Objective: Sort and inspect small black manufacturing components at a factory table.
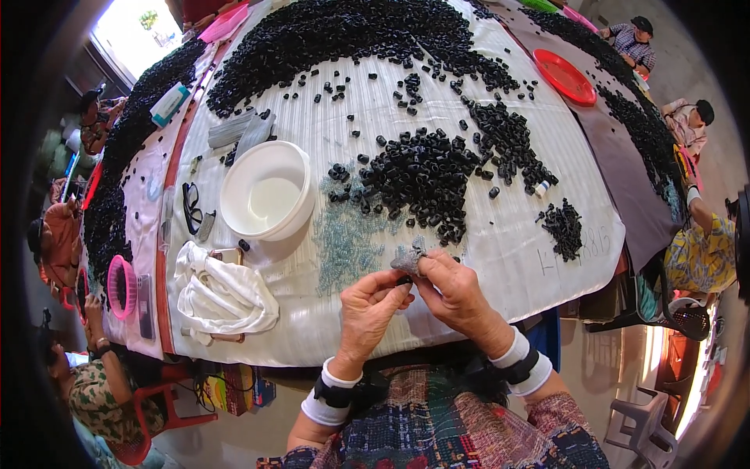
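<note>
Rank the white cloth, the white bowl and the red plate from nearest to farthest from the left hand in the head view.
From the left hand:
1. White cloth, crumpled at the table's near edge, to the hand's left.
2. White bowl, farther up the table, up and left of the hand.
3. Red plate, at the far right of the table, well past the black pieces.
</note>
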Tool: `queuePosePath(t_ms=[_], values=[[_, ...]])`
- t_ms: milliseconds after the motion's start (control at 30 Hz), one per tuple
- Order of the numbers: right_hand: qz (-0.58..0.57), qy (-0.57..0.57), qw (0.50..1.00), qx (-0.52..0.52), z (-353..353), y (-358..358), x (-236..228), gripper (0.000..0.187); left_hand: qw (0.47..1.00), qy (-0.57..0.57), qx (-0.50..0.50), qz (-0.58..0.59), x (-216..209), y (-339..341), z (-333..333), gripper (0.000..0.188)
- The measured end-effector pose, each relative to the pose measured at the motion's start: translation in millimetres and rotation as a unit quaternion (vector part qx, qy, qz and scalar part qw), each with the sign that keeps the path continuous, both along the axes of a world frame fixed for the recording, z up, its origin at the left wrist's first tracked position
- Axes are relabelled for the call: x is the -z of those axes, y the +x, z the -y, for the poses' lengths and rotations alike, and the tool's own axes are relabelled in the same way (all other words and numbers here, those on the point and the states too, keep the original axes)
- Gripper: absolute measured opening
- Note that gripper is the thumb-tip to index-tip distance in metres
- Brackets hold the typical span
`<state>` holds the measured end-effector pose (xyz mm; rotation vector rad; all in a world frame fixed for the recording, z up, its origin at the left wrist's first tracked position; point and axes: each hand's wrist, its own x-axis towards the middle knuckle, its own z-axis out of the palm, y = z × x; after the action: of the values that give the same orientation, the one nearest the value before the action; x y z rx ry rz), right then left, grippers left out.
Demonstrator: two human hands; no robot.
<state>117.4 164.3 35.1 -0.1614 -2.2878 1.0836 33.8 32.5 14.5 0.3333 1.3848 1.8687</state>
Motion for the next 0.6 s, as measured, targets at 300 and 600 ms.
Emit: queuePosePath(t_ms=[300, 600], values=[[0.007, 0.018, 1.000, -0.007, 0.8, 11.3, -3.6, 0.020, 0.998, -0.029, 0.042, 0.040, 2.8, 3.6, 2.6, 0.018], [0.020, -0.052, 0.998, 0.023, 7.9, 16.6, -6.5, 0.028, 0.999, 0.008, 0.017, 0.026, -2.3, 6.1, 1.9, 0.020]])
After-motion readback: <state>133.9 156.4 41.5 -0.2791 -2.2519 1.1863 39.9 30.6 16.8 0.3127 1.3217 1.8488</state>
